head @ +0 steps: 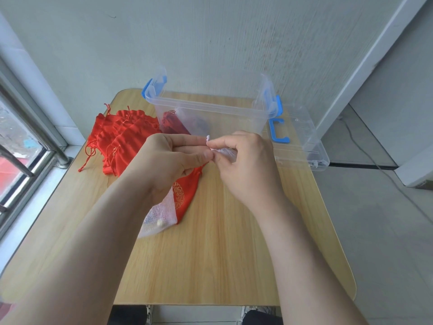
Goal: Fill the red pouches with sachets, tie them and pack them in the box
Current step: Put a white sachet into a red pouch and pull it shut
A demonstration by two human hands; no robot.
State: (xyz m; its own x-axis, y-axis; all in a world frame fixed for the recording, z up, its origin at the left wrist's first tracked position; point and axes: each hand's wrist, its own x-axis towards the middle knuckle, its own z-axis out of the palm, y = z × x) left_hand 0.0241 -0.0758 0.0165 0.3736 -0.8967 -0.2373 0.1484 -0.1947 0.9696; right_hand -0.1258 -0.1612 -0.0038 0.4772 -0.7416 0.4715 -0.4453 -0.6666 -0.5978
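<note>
Over the middle of the wooden table (210, 254) my two hands meet on a small white mesh sachet (225, 152). My right hand (246, 165) pinches its bunched top. My left hand (168, 160) pinches the sachet's white string end from the left. Under my left hand lies a red pouch (185, 195) with a gold pattern, and a white mesh sachet (159, 216) lies partly over its lower edge. A pile of several empty red pouches (117, 137) sits at the table's left. Behind my hands stands the clear plastic box (210, 109) with dark red items inside.
The box's clear lid (304, 141) with a blue handle lies at the table's right edge. A window with metal bars (23, 148) runs along the left. A white wall stands behind the table. My shoes show below the near edge.
</note>
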